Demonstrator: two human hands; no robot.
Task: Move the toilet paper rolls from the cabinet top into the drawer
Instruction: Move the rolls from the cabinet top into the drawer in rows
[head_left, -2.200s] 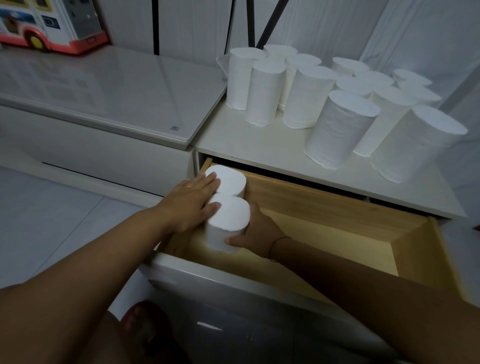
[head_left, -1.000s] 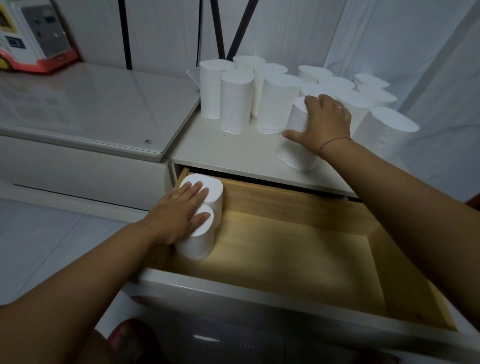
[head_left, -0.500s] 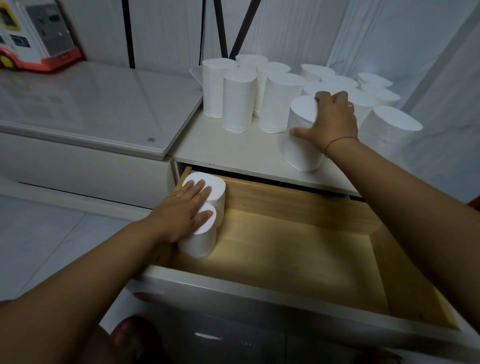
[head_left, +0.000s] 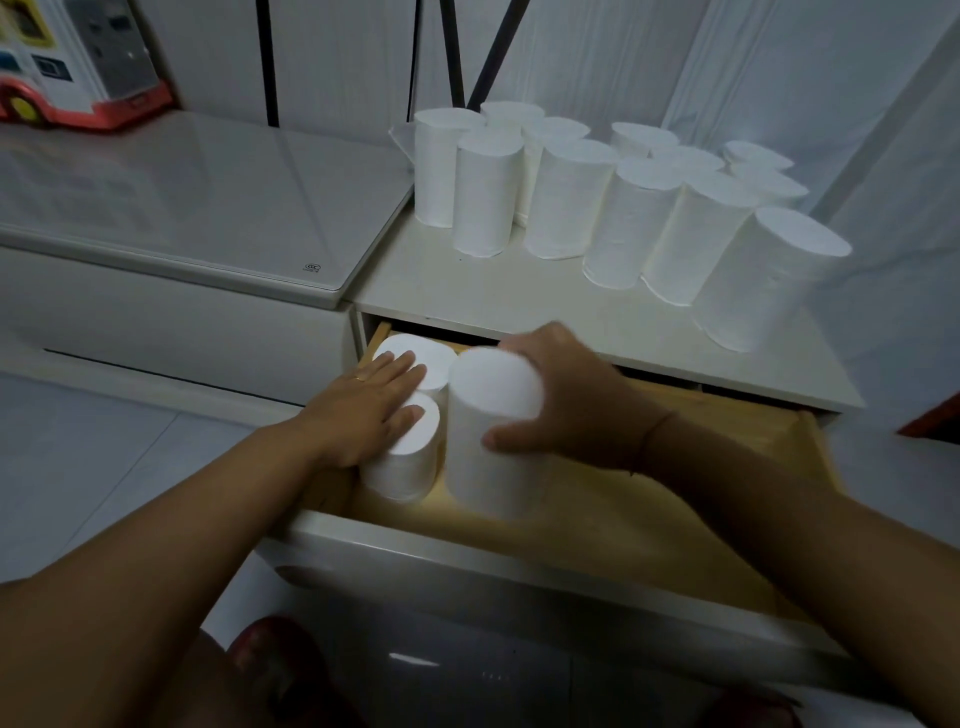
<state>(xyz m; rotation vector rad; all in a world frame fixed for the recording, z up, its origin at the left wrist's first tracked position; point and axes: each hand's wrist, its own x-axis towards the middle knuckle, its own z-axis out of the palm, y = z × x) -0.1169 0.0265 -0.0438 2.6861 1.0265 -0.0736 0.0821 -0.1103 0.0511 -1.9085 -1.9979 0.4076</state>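
Observation:
Several white toilet paper rolls (head_left: 566, 197) stand upright on the white cabinet top (head_left: 519, 296). Below it the wooden drawer (head_left: 649, 519) is pulled out. Two rolls (head_left: 405, 462) stand in its left corner, one behind the other. My left hand (head_left: 363, 405) lies flat on their tops, fingers spread. My right hand (head_left: 566, 400) grips a third roll (head_left: 488, 436) around its side, upright inside the drawer just right of those two. Whether it touches the drawer floor is unclear.
A lower white unit with a glossy top (head_left: 182, 197) adjoins the cabinet on the left, with a red and white toy vehicle (head_left: 78, 67) at its back. The drawer's right part shows bare wood. Pale floor tiles (head_left: 104, 467) lie lower left. Walls close in behind and right.
My right hand has carried the roll it gripped on the cabinet top down into the drawer, beside the two standing rolls. My left hand has stayed on those two.

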